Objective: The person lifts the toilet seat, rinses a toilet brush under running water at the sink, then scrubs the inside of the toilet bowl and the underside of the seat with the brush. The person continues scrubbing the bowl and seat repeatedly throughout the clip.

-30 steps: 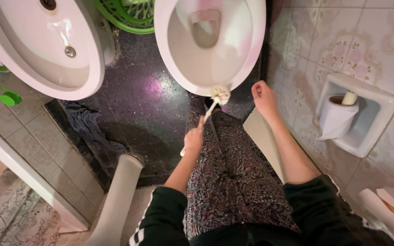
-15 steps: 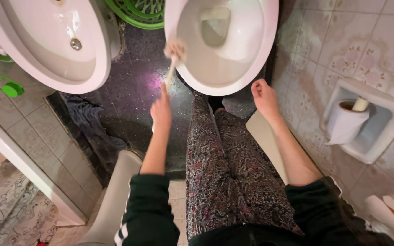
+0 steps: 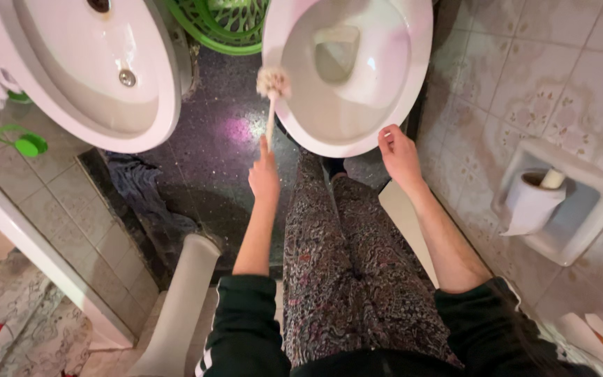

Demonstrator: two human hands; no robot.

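A tiled bathroom with a dark speckled floor (image 3: 204, 167). The left hand (image 3: 264, 178) reaches forward, arm straight, fingers wrapped around the toilet brush (image 3: 272, 87), whose head rests on the left rim of the toilet bowl (image 3: 385, 105). The right hand (image 3: 399, 155) hovers near the bowl's front edge, fingers loosely curled, holding nothing.

the toilet brush (image 3: 272, 87) gripped in the left hand (image 3: 264, 179) has a whitish head and pale handle, and the toilet bowl (image 3: 413, 63) just beyond it is white. below the grip lie a black speckled floor (image 3: 221, 150) and paisley-patterned trousers (image 3: 347, 265); a green basket (image 3: 211, 31) sits above, and floral beige tiles (image 3: 525, 84) spread to the right.
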